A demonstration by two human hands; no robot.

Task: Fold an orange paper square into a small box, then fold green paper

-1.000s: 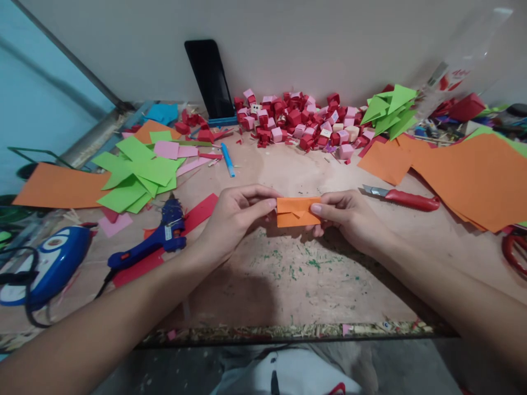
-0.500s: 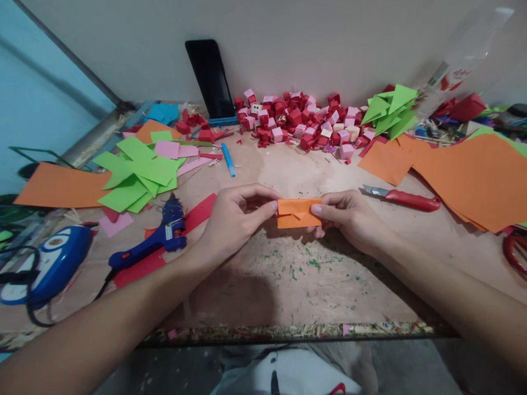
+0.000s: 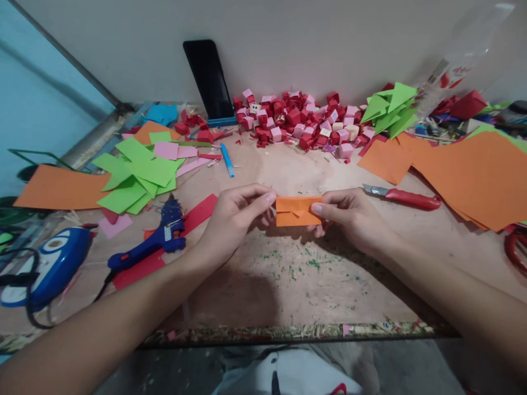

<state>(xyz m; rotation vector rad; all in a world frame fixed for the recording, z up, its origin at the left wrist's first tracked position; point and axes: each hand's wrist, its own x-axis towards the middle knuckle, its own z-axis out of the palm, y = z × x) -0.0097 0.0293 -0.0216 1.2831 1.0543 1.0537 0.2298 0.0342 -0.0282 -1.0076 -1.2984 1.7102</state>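
A small folded piece of orange paper [image 3: 293, 217] is held up over the middle of the table, with a crease across it and a small pointed flap at its centre. My right hand [image 3: 349, 215] pinches its right end, thumb in front and the other fingers behind. At the upper left corner, my left hand [image 3: 242, 211] has thumb and index finger pressed together, touching the paper's edge; how much paper lies between them is hard to see.
A red utility knife [image 3: 411, 197] with its blade out lies right, beside orange sheets [image 3: 473, 181]. Left are a blue glue gun [image 3: 160, 238], green paper pieces [image 3: 135, 170] and a blue pen [image 3: 227, 160]. Red and pink paper cubes [image 3: 296, 120] and a phone [image 3: 209, 79] line the back.
My left thumb has slid up from the paper's left edge to its upper left corner. The paper has shifted very slightly; my right hand keeps its pinch.
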